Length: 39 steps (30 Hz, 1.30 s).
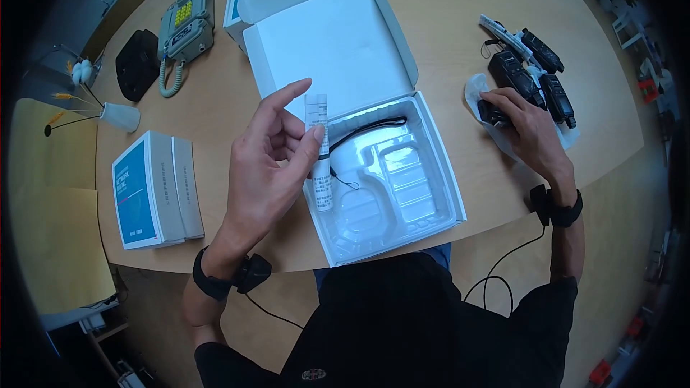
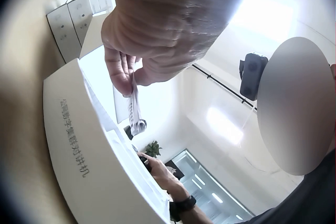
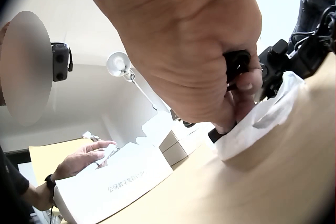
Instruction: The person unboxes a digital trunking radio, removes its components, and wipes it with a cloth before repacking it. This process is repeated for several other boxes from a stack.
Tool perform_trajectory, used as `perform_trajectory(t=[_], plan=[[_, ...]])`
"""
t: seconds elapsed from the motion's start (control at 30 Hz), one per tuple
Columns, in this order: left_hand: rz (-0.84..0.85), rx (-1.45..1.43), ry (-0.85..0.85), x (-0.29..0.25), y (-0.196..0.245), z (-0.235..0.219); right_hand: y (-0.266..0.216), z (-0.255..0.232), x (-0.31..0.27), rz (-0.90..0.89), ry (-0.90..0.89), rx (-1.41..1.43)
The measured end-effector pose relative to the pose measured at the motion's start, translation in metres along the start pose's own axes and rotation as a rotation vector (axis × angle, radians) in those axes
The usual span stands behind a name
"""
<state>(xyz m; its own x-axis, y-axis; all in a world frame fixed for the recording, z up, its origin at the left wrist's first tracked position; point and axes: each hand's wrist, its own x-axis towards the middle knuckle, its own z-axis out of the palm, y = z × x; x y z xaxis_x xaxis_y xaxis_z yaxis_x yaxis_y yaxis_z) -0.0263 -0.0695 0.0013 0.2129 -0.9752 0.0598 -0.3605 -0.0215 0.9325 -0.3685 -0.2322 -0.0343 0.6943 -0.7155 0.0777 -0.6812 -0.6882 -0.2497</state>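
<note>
Over the left side of an open white box [image 1: 438,165], the left hand [image 1: 262,162] pinches a folded printed paper strip [image 1: 320,190] between thumb and fingers. The box holds a clear plastic tray [image 1: 399,205] with a black strap [image 1: 374,123] lying across its upper part. At the right, the right hand [image 1: 528,129] grips a small black object [image 1: 494,112] on a white wrapping sheet [image 1: 474,90]; fingers cover much of it. In the right wrist view, the right hand [image 3: 184,50] holds this black object [image 3: 237,62] beside the wrapping [image 3: 262,121].
Several black handheld devices [image 1: 514,72] lie just beyond the right hand. Closed blue-and-white boxes [image 1: 136,194] stand at the left, another [image 1: 233,11] behind the open lid. A desk telephone [image 1: 188,25], a black pouch [image 1: 136,65] and a white vase [image 1: 121,117] are at the back left.
</note>
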Motion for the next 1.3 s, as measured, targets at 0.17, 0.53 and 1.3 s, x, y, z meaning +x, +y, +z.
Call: perform_trajectory(t=[0.17, 0.53, 1.3], plan=[[0.019, -0.01, -0.023, -0.002, -0.004, -0.002, -0.002, 0.003, 0.004, 0.0, 0.097, 0.024], [0.037, -0.092, 0.013, 0.003, -0.011, 0.002, -0.04, -0.017, -0.022, 0.197, -0.012, 1.738], [0.471, 0.257, 0.026, 0.019, -0.013, 0.005, -0.153, 0.022, -0.008, -0.003, -0.07, 0.963]])
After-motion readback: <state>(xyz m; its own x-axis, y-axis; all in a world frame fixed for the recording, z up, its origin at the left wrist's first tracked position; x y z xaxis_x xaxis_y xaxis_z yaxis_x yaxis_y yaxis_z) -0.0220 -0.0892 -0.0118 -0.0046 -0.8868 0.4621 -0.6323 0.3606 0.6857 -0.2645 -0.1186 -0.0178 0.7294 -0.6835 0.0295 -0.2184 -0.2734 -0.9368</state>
